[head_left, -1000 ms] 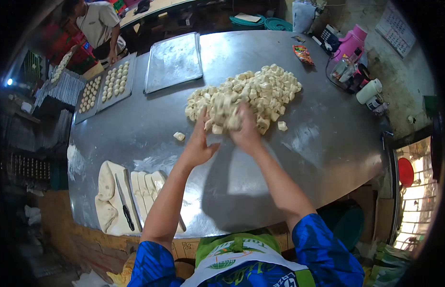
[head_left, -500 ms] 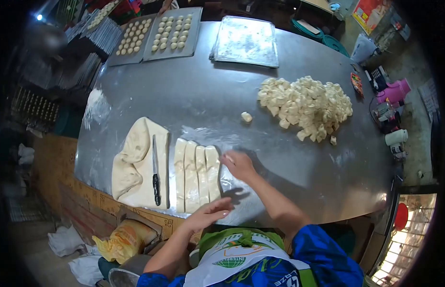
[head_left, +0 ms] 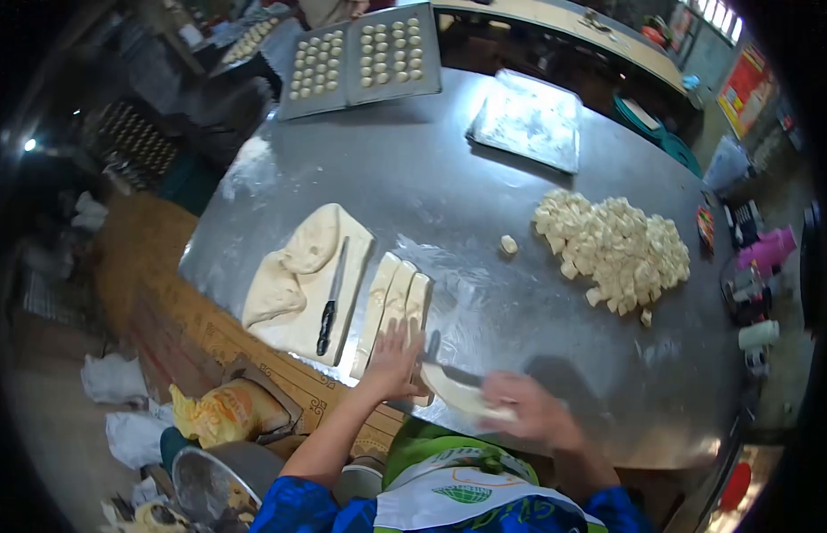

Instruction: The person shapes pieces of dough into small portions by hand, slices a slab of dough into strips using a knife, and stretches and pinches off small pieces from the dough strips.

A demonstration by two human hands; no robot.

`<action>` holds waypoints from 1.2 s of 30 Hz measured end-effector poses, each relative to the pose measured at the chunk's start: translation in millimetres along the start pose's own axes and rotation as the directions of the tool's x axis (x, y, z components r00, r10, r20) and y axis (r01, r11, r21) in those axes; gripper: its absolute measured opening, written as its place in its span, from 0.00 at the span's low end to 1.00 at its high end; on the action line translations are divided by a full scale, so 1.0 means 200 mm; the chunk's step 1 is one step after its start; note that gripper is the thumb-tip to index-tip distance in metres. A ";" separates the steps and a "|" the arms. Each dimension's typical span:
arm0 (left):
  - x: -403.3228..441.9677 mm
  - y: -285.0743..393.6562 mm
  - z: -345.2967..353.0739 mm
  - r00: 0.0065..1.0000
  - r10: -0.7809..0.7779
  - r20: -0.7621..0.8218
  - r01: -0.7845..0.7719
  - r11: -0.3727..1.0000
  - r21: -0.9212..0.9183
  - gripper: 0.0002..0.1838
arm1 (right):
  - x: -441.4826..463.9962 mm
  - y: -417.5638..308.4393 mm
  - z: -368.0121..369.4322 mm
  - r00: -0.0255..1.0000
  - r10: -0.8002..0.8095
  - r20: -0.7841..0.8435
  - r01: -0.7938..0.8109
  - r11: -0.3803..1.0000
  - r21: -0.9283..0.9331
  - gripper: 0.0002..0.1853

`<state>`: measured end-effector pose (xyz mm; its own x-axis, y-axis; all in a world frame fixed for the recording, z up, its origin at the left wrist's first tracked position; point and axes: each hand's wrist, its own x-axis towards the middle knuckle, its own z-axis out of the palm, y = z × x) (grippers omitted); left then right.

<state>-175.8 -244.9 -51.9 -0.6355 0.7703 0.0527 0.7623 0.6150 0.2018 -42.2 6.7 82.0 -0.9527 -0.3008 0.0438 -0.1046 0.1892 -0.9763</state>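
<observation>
My left hand (head_left: 395,362) lies with its fingers apart on the lower part of the dough strips (head_left: 396,293), near the table's front edge. To its right, my right hand (head_left: 524,405), blurred by motion, grips the right end of a separate dough strip (head_left: 458,392). Left of the cut strips, a large folded sheet of dough (head_left: 275,289) carries a knife (head_left: 331,306) with a black handle. A heap of small dough pieces (head_left: 618,249) sits at the right, and one loose piece (head_left: 508,244) lies left of it.
Two trays of round dough pieces (head_left: 350,71) stand at the table's back left. Stacked metal trays (head_left: 527,120) lie at the back. A red packet (head_left: 705,227) and a pink container (head_left: 769,250) are at the right. Below the table's left edge is a yellow bag (head_left: 227,410).
The view has swung left. My hands left the heap of pieces for the strips; my left hand now rests on them, and my right has hold of one strip, separated from the others.
</observation>
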 end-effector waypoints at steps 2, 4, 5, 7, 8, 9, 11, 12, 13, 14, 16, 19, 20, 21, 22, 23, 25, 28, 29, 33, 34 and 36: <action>-0.03 0.10 0.05 0.990 0.131 -0.045 -0.122 0.981 0.152 0.34 | -0.24 -0.20 -0.15 0.979 -0.136 -0.153 0.167 0.963 0.211 0.19; -0.07 0.29 0.08 0.984 0.035 0.177 0.005 0.976 -0.219 0.26 | -0.44 -0.21 -0.26 0.947 -0.170 -0.272 0.238 0.941 0.242 0.19; -0.07 0.37 0.10 0.901 -0.006 0.433 0.247 0.828 -0.504 0.20 | -0.54 -0.21 -0.31 0.902 -0.180 -0.392 0.300 0.915 0.270 0.19; -0.06 0.60 -0.02 0.943 -0.118 0.311 0.298 0.716 -0.631 0.14 | -0.69 -0.16 -0.40 0.831 -0.132 -0.541 0.309 0.918 0.250 0.18; -0.02 0.69 -0.12 0.945 -0.104 0.311 0.286 0.722 -0.630 0.14 | -0.75 -0.13 -0.45 0.822 -0.135 -0.553 0.314 0.918 0.242 0.18; 0.06 0.75 -0.26 0.942 -0.157 0.296 0.311 0.737 -0.600 0.14 | -0.80 -0.10 -0.49 0.743 -0.123 -0.658 0.228 0.971 0.076 0.18; 0.16 0.83 -0.47 0.981 -0.119 0.154 0.171 0.905 -0.390 0.15 | -0.88 0.02 -0.53 0.626 -0.164 -0.762 0.077 0.986 -0.149 0.18; 0.20 0.83 -0.56 0.994 -0.048 0.094 0.073 0.957 -0.280 0.15 | -0.90 0.08 -0.55 0.595 -0.212 -0.775 0.051 0.973 -0.227 0.18; 0.24 0.83 -0.64 0.999 0.024 0.033 -0.018 0.988 -0.156 0.15 | -0.91 0.08 -0.54 0.586 -0.222 -0.779 0.053 0.970 -0.236 0.18; 0.26 0.82 -0.71 0.995 0.096 -0.001 -0.096 0.995 -0.031 0.17 | -0.90 0.07 -0.50 0.618 -0.206 -0.759 0.033 0.971 -0.236 0.17; 0.25 0.84 -0.72 0.982 0.075 0.173 -0.108 0.977 0.185 0.22 | -0.83 0.05 -0.39 0.659 -0.246 -0.711 0.102 0.965 -0.240 0.16; 0.21 0.91 -0.50 0.956 0.211 0.205 -0.179 0.970 -0.165 0.27 | -0.65 0.04 -0.15 0.711 -0.294 -0.639 0.246 0.955 -0.167 0.11; 0.19 0.94 -0.37 0.950 0.304 0.067 -0.235 0.840 -0.490 0.26 | -0.59 -0.03 -0.08 0.756 -0.294 -0.584 0.240 0.956 -0.171 0.11; 0.17 0.97 -0.25 0.918 0.389 -0.073 -0.313 0.598 -0.738 0.26 | -0.55 -0.08 0.00 0.788 -0.272 -0.553 0.240 0.962 -0.131 0.12; 0.14 0.98 -0.16 0.908 0.405 -0.105 -0.313 0.490 -0.814 0.25 | -0.53 -0.13 0.05 0.819 -0.248 -0.518 0.234 0.968 -0.092 0.12; 0.11 0.99 -0.08 0.897 0.420 -0.137 -0.308 0.373 -0.875 0.24 | -0.53 -0.21 0.07 0.812 -0.242 -0.531 0.221 0.970 -0.105 0.12; 0.08 0.97 0.01 0.896 0.434 -0.092 -0.279 0.390 -0.877 0.20 | -0.50 -0.34 0.08 0.884 -0.011 -0.467 0.121 0.971 0.207 0.05; 0.05 0.92 0.06 0.890 0.456 -0.029 -0.227 0.386 -0.894 0.16 | -0.38 -0.18 0.14 0.764 -0.292 -0.576 0.202 0.955 -0.217 0.05; 0.10 0.89 0.01 0.913 0.407 -0.026 -0.180 0.344 -0.922 0.14 | -0.33 -0.06 0.10 0.802 -0.123 -0.584 0.058 0.990 -0.129 0.07; 0.37 0.86 -0.27 0.966 0.258 0.001 -0.057 0.216 -0.975 0.11 | -0.12 -0.04 -0.16 0.774 -0.203 -0.599 0.137 0.978 -0.154 0.05; 0.41 0.89 -0.33 0.993 0.113 -0.024 -0.042 0.160 -0.986 0.13 | -0.12 -0.08 -0.20 0.705 -0.347 -0.619 -0.007 0.869 -0.495 0.06; 0.47 0.92 -0.40 0.998 -0.035 -0.046 -0.043 0.103 -0.994 0.15 | -0.16 -0.10 -0.24 0.650 -0.497 -0.575 -0.180 0.634 -0.752 0.08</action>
<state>-105.2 -73.3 68.3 -0.6665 0.7400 0.0909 -0.0168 -0.1368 0.9905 -23.6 56.8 110.8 -0.7314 0.2474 0.6355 -0.1093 0.8773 -0.4673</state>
